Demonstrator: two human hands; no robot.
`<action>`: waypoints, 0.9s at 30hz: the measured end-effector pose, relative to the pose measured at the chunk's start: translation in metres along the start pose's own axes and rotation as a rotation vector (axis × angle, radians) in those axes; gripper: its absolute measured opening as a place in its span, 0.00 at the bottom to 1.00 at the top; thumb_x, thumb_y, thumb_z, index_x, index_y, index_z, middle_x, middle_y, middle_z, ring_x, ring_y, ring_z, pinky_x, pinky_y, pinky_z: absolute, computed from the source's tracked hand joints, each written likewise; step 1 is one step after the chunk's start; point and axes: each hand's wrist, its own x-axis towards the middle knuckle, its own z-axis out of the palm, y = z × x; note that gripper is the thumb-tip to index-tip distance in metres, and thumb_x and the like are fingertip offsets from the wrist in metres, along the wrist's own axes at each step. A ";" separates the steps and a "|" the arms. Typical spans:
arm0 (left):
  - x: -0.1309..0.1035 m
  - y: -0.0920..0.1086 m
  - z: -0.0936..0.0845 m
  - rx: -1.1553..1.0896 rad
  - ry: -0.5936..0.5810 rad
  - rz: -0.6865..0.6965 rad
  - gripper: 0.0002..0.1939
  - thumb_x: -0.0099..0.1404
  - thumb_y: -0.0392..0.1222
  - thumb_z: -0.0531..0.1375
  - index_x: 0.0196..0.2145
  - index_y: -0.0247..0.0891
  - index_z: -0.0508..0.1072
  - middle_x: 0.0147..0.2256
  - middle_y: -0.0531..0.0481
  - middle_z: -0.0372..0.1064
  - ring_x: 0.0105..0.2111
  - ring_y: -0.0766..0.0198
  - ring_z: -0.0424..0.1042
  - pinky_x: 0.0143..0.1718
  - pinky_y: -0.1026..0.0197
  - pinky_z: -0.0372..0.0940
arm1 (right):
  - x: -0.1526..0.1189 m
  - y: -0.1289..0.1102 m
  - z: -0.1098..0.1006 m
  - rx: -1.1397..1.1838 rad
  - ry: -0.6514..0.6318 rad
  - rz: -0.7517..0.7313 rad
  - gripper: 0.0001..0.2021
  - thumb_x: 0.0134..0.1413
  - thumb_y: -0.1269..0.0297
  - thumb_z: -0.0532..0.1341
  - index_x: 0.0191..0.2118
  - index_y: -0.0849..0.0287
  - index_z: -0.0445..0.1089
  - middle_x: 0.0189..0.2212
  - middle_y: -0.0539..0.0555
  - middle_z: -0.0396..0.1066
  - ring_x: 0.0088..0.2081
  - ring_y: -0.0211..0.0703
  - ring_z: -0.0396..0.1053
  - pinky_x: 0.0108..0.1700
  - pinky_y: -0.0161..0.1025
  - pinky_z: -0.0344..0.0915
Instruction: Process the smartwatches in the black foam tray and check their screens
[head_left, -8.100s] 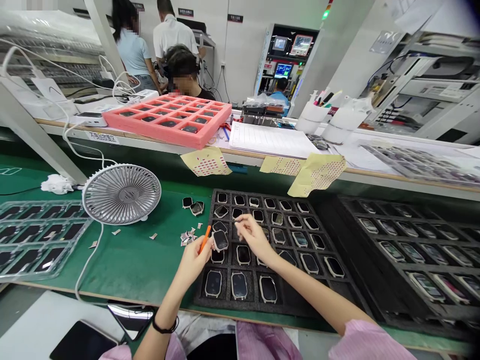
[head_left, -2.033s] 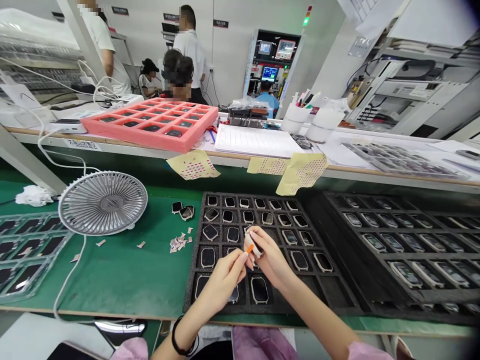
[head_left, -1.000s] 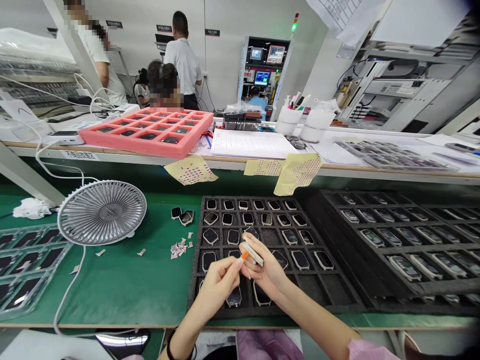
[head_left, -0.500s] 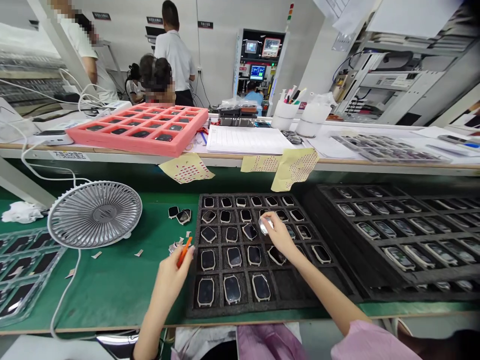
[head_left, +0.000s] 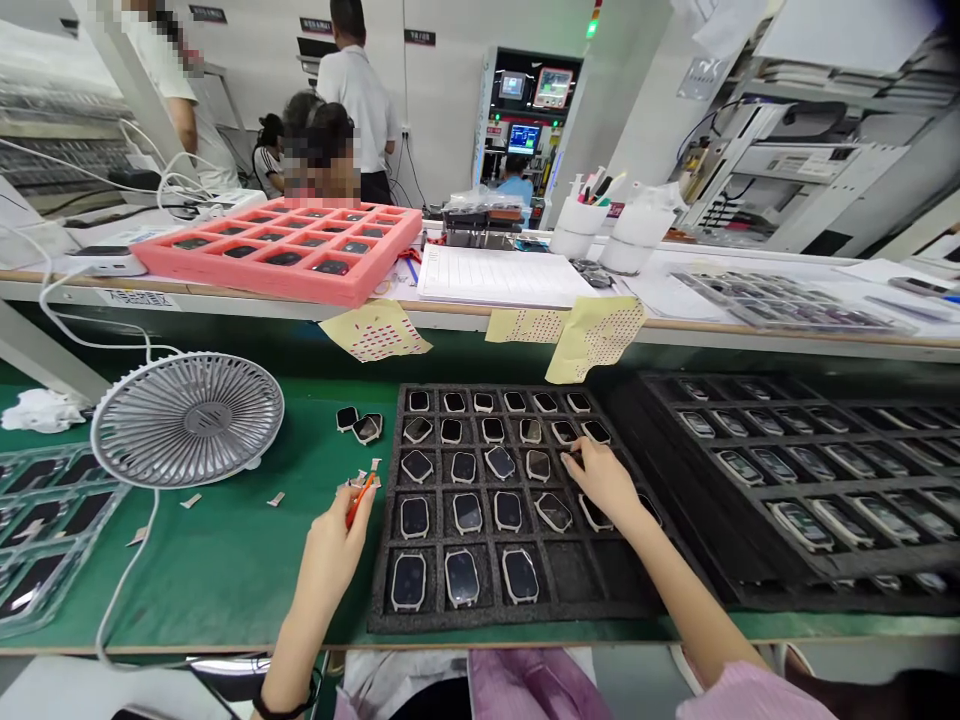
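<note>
My left hand [head_left: 334,535] is closed around a slim orange tool [head_left: 360,500], its tip pointing up over the green mat; its exact kind is unclear. Small pale strips [head_left: 375,466] lie just beyond it. Over the black foam tray [head_left: 574,580], my right hand [head_left: 606,480] pinches the edge of a watch in a compartment toward the right side; the fingers hide most of that watch. Rows of square-faced watches, such as one at the front [head_left: 520,576], fill many compartments. Two more watches [head_left: 367,429] rest on the mat left of the tray.
A grey fan [head_left: 187,420] stands at left beside a clear tray [head_left: 56,540] of dark pieces. More watches fill another black tray [head_left: 817,460] at right. On the shelf are a pink foam tray [head_left: 352,285], papers [head_left: 502,275] and pen cups [head_left: 577,228]. People are in the background.
My right hand has moved right and slightly nearer, leaving a shiny watch lying in its compartment. My left hand, still with the orange tool, has shifted slightly left. The view has shifted a little.
</note>
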 end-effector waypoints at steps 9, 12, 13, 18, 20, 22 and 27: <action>-0.024 0.042 0.022 -0.379 -0.286 0.105 0.19 0.68 0.56 0.45 0.32 0.39 0.64 0.21 0.57 0.54 0.22 0.66 0.56 0.25 0.65 0.51 | -0.008 -0.025 -0.005 0.446 -0.105 0.083 0.16 0.53 0.46 0.55 0.33 0.56 0.63 0.22 0.48 0.63 0.22 0.38 0.60 0.25 0.35 0.57; -0.033 0.064 0.040 -0.586 -0.518 0.150 0.20 0.68 0.56 0.46 0.38 0.36 0.68 0.20 0.59 0.49 0.20 0.69 0.51 0.23 0.66 0.48 | -0.030 -0.071 -0.005 1.020 -0.202 0.165 0.15 0.50 0.49 0.62 0.35 0.56 0.63 0.23 0.46 0.61 0.20 0.34 0.57 0.22 0.32 0.55; -0.035 0.072 0.046 -0.636 -0.557 0.161 0.21 0.68 0.56 0.47 0.39 0.36 0.68 0.20 0.59 0.48 0.20 0.69 0.50 0.22 0.67 0.47 | -0.038 -0.088 -0.004 1.199 -0.265 0.188 0.14 0.50 0.51 0.63 0.35 0.56 0.64 0.22 0.44 0.60 0.19 0.33 0.56 0.21 0.32 0.54; -0.039 0.096 0.059 -0.778 -0.609 0.136 0.22 0.67 0.57 0.49 0.33 0.35 0.68 0.18 0.61 0.46 0.17 0.72 0.44 0.18 0.68 0.43 | -0.060 -0.148 0.007 1.579 -0.477 0.269 0.09 0.52 0.59 0.64 0.33 0.56 0.63 0.18 0.43 0.59 0.17 0.30 0.53 0.17 0.29 0.52; -0.039 0.097 0.059 -0.807 -0.592 0.116 0.22 0.66 0.58 0.49 0.31 0.35 0.67 0.17 0.61 0.46 0.16 0.73 0.43 0.17 0.68 0.42 | -0.063 -0.156 0.009 1.615 -0.461 0.276 0.09 0.53 0.60 0.64 0.32 0.57 0.63 0.18 0.43 0.60 0.16 0.29 0.52 0.16 0.27 0.51; -0.040 0.097 0.058 -0.820 -0.582 0.102 0.23 0.66 0.59 0.49 0.30 0.35 0.66 0.17 0.62 0.45 0.15 0.74 0.42 0.16 0.68 0.41 | -0.064 -0.158 0.009 1.634 -0.445 0.275 0.09 0.53 0.60 0.63 0.32 0.57 0.62 0.19 0.43 0.60 0.16 0.29 0.52 0.15 0.26 0.51; -0.040 0.094 0.055 -0.797 -0.584 0.107 0.24 0.65 0.60 0.50 0.30 0.35 0.68 0.16 0.62 0.45 0.14 0.74 0.43 0.15 0.68 0.42 | -0.063 -0.156 0.007 1.587 -0.429 0.219 0.10 0.56 0.58 0.62 0.32 0.56 0.61 0.17 0.41 0.58 0.15 0.29 0.52 0.14 0.26 0.51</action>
